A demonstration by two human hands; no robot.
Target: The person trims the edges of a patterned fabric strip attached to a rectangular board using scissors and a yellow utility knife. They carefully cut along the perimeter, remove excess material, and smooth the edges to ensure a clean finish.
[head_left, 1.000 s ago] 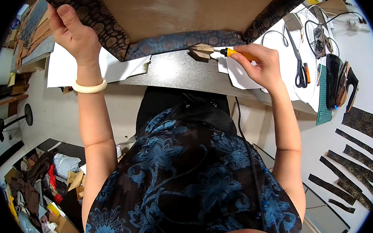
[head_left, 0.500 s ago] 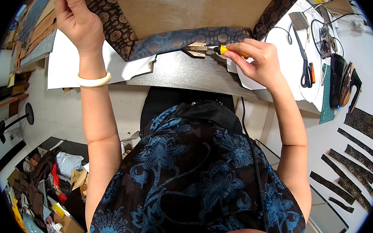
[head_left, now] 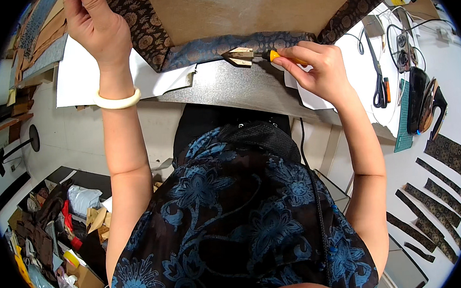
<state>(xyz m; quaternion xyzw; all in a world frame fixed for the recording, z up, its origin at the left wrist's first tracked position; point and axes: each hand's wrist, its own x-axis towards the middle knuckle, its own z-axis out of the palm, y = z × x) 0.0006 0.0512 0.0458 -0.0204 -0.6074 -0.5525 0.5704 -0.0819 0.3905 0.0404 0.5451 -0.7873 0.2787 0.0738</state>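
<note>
My right hand (head_left: 319, 68) is closed round the yellow handle of a tool (head_left: 241, 56) with a thin shaft and a pointed, shiny metal head. That head rests against the blue-and-brown patterned fabric (head_left: 197, 51) folded along the near edge of a large brown board (head_left: 242, 12). Dark floral fabric also covers the board's left and right margins. At the upper left, beside the board's left margin, is my left hand (head_left: 100, 32), a cream bangle (head_left: 118, 100) on its wrist. Its fingertips are cut off by the picture's edge, so what it touches is hidden.
White paper (head_left: 92, 73) lies on the grey tabletop (head_left: 221, 91). Black-handled scissors (head_left: 379, 88), a green cutting mat (head_left: 403, 116), a power strip (head_left: 403, 49) and an iron (head_left: 424, 98) are at right. Patterned fabric strips (head_left: 438, 204) lie lower right; a heap of scraps (head_left: 50, 237) fills the lower left.
The tool's head has shifted slightly left and away from me along the folded fabric. The board's right margin now reaches farther right. My left hand has barely moved.
</note>
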